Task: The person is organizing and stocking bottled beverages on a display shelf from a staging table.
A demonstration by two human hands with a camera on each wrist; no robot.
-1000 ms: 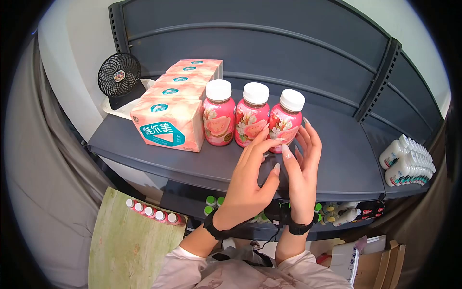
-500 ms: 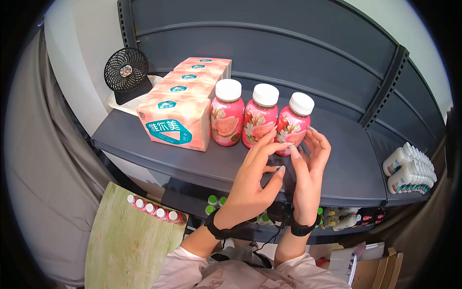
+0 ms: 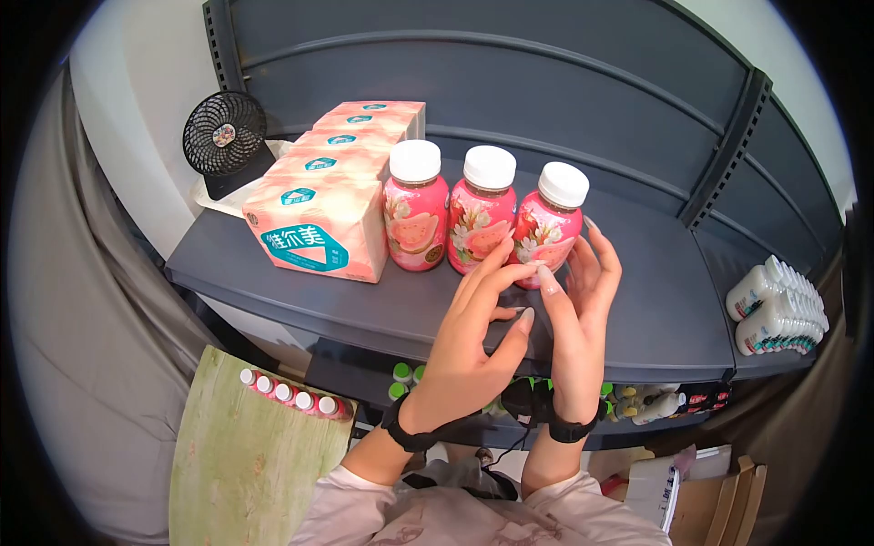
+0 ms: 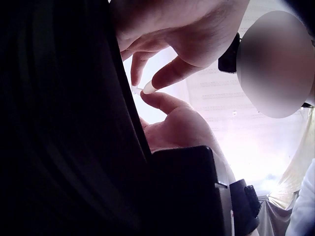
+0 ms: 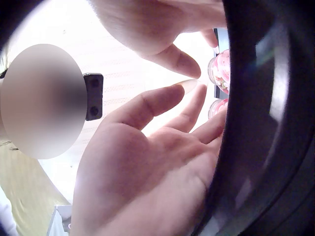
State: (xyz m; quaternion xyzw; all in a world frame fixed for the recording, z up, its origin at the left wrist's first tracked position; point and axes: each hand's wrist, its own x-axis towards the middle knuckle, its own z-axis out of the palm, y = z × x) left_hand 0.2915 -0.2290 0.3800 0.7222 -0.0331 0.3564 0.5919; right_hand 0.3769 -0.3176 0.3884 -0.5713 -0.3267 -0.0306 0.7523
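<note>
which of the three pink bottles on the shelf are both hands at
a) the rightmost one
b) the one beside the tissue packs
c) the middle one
a: the fingers of the left hand and the right hand meet at the rightmost pink bottle, the one farthest from the tissue packs.

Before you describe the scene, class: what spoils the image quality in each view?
Head view: fisheye bends the shelf and blackens the corners, yet the pink bottles look sharp. Left wrist view: a dark blurred mass fills the left half; bright backlight washes out the rest. Right wrist view: the right hand is soft, background overexposed.
</note>
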